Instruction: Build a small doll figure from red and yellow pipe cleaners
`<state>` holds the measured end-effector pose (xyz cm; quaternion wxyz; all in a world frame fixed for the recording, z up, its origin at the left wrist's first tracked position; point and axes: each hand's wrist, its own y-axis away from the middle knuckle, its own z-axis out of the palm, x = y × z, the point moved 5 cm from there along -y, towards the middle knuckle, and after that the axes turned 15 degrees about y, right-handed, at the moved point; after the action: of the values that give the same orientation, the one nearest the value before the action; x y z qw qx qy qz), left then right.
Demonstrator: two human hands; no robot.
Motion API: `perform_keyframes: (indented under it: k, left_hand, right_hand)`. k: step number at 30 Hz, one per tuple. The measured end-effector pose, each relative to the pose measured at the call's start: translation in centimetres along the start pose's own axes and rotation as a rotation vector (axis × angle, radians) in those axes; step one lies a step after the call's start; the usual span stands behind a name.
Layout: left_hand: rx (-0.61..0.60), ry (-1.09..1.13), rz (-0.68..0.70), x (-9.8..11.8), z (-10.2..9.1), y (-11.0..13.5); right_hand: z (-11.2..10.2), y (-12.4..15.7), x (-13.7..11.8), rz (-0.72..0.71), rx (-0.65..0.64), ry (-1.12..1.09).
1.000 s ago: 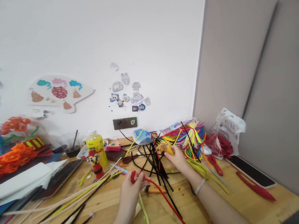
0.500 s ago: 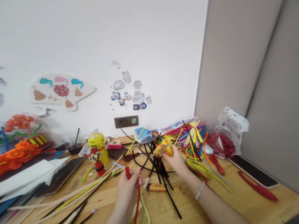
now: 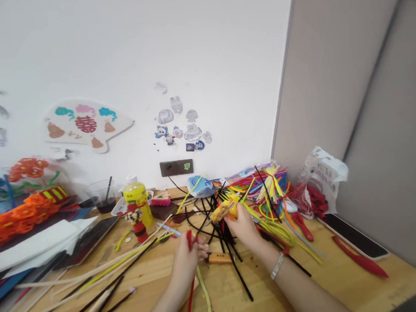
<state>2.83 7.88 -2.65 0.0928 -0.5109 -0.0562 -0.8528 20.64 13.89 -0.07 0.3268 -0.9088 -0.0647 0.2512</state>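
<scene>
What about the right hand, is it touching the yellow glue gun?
Touching. The head view shows the right hand holding the yellow glue gun, with its fingers closed around the gun's back end.

Craft workspace, wooden bench [image 3: 264, 301], heaped pipe cleaners [image 3: 257, 185], paper fan [image 3: 85, 124] on white wall [image 3: 223, 77]

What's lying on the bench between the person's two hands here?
In the head view, black pipe cleaners and an orange-handled tool lie between the left hand and the right hand.
</scene>
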Motion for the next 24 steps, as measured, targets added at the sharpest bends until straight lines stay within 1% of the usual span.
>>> perform_keyframes:
  k: [5, 11, 14, 17, 24]
  left_hand:
    - [0.006, -0.165, -0.030, -0.1, -0.1, 0.5]
    - [0.024, -0.298, 0.049, 1.8, 0.1, 0.7]
    - [0.039, -0.324, 0.080, 2.3, 0.3, 0.8]
    - [0.041, -0.326, 0.090, 2.3, 0.4, 0.9]
    - [0.016, -0.277, 0.077, 1.8, 0.2, 0.6]
  right_hand:
    - [0.3, 0.4, -0.7, -0.074, -0.012, 0.047]
    - [-0.2, 0.7, -1.6, -0.130, -0.018, 0.108]
    - [-0.4, 0.9, -2.2, -0.198, -0.025, 0.175]
    - [-0.4, 1.0, -2.4, -0.246, -0.006, 0.248]
    - [-0.1, 1.0, -1.8, -0.234, -0.005, 0.293]
